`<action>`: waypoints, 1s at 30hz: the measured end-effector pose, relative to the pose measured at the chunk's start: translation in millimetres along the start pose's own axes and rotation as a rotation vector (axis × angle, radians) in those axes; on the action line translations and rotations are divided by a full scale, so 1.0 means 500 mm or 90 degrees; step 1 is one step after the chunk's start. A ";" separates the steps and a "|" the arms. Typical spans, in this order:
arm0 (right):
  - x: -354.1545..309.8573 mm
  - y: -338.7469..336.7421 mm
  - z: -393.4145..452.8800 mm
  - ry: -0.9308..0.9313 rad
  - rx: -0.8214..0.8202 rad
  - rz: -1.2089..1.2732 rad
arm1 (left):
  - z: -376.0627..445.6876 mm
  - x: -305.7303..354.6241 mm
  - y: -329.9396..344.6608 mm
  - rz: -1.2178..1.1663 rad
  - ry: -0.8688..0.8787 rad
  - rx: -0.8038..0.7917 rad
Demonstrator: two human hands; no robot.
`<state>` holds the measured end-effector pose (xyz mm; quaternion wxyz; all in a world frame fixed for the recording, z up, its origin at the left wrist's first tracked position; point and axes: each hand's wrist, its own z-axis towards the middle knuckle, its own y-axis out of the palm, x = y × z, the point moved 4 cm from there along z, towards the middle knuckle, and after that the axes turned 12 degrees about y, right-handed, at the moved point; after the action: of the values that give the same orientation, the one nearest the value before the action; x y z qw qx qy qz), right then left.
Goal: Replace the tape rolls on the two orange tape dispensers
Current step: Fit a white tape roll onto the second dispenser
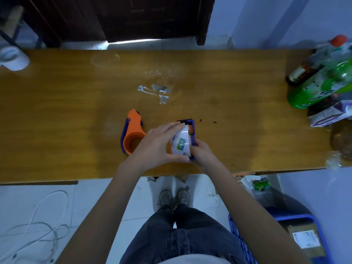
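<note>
Both hands' grip on tape roll (181, 143) in dispenser (192, 130), second dispenser (132, 132) empty

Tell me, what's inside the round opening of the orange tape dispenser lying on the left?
The orange dispenser shows an open round hub with no tape roll visible. The left hand covers its right edge. The tape roll is at the second dispenser, steadied by the right hand.

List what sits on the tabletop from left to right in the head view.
White cap at the left edge → empty orange dispenser → left hand → tape roll on the second dispenser → right hand → green bottle → small carton.
</note>
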<state>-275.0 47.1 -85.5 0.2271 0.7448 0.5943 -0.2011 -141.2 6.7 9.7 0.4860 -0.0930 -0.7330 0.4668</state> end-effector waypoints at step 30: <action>-0.038 -0.030 -0.061 -0.165 -0.102 -0.144 | 0.076 -0.024 -0.144 -0.056 -0.146 0.281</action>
<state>-292.7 52.8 -51.3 0.3364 0.6207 0.6539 -0.2719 -142.7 -62.4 54.3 0.4282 0.1011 -0.6667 0.6016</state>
